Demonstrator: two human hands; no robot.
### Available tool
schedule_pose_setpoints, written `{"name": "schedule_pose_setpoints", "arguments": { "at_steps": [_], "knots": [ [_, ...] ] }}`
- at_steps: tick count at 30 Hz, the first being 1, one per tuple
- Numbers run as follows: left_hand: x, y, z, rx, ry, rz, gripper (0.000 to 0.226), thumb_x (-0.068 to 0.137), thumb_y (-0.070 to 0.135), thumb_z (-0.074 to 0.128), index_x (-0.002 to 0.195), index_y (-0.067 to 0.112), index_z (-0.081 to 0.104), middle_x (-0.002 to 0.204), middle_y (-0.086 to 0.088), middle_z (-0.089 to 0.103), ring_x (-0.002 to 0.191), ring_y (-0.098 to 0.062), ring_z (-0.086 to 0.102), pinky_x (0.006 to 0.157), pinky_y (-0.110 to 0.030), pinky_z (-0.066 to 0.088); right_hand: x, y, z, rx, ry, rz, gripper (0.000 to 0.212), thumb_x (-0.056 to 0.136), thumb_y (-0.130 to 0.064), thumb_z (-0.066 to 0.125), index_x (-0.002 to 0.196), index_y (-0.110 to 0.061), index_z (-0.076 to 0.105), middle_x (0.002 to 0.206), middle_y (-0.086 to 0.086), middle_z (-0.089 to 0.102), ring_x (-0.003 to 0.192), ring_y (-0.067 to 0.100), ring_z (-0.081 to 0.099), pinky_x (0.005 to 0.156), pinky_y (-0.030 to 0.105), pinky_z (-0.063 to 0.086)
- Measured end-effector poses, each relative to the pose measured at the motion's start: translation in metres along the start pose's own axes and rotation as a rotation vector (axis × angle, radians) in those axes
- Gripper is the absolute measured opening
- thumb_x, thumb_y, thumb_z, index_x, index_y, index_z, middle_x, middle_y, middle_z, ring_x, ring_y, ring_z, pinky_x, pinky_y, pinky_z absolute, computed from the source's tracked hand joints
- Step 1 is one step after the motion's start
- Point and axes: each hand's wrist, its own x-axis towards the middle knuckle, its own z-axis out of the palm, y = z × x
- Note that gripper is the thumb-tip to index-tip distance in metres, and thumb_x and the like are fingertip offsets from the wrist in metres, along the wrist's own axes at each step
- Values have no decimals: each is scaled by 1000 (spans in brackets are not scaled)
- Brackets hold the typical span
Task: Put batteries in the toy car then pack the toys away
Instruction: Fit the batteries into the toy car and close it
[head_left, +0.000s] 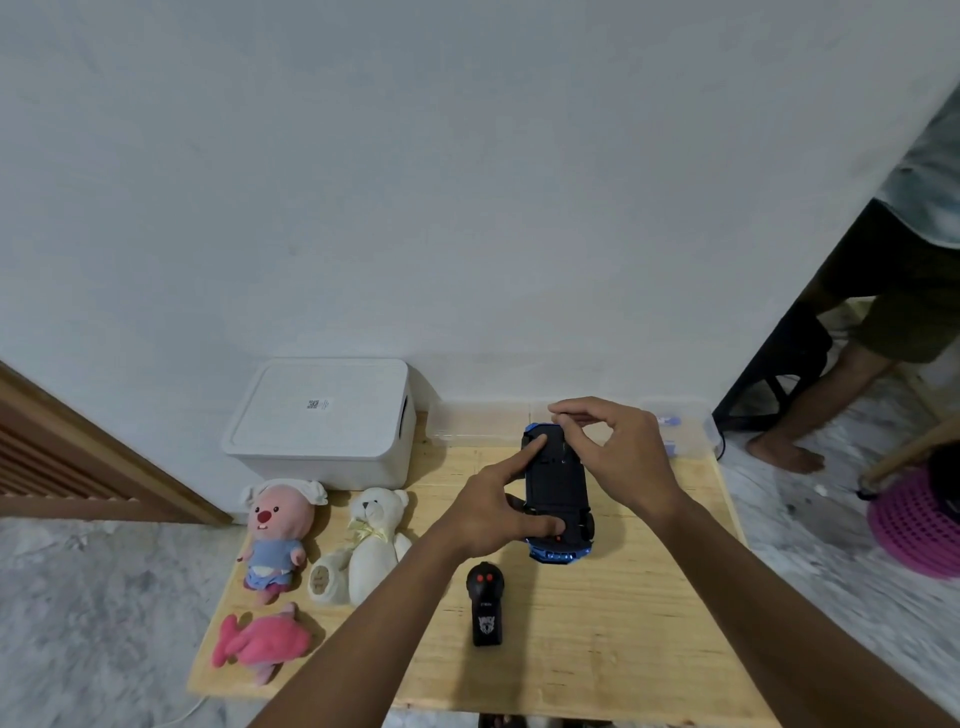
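Note:
A blue toy car (557, 483) lies upside down on the wooden table (597, 623), black underside up. My left hand (493, 504) grips its near left side, thumb on the near end and index finger stretched onto the underside near the far end. My right hand (613, 452) hovers over the car's far right part with curled fingers, thumb and forefinger pinched together; whether something small sits between them I cannot tell. A black remote control (485, 603) with two red buttons lies just in front of the car.
A white lidded storage box (322, 421) stands at the back left. A clear plastic container (680, 426) with blue-tipped items sits at the back right. Three plush toys lie on the left: pink-faced (278, 535), white bear (371, 540), pink fish (262, 644). A person's legs (831, 395) stand at the right.

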Motion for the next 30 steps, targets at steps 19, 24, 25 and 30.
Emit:
{"name": "schedule_pose_setpoints", "arguments": {
  "at_steps": [19, 24, 25, 30],
  "knots": [
    [2, -2, 2, 20, -4, 37, 105, 76, 15, 90, 158, 47, 34, 146, 8, 58, 105, -9, 73, 83, -22, 59, -3, -1, 2, 85, 79, 145, 18, 80, -32, 84, 79, -23, 68, 80, -9, 71, 81, 6, 66, 76, 27, 56],
    [3, 1, 2, -14, 7, 35, 102, 79, 11, 89, 158, 45, 35, 146, 8, 56, 94, -8, 75, 80, -23, 59, -2, -10, -9, 312, 147, 175, 22, 82, -24, 84, 84, -14, 64, 86, -1, 77, 88, 11, 74, 82, 24, 56],
    [3, 1, 2, -24, 14, 34, 101, 79, 10, 89, 158, 44, 36, 146, 8, 55, 91, -8, 76, 79, -23, 59, -1, -10, -13, 381, 186, 199, 20, 85, -22, 81, 88, -13, 64, 86, 2, 77, 86, 12, 75, 80, 22, 56],
    [5, 0, 1, -44, 27, 34, 100, 78, 10, 90, 156, 46, 38, 147, 8, 52, 87, -8, 76, 80, -27, 61, -14, 13, -17, 196, 106, 351, 27, 105, -15, 43, 113, -26, 67, 74, -4, 62, 53, 10, 50, 54, 20, 45]
  ]
}}
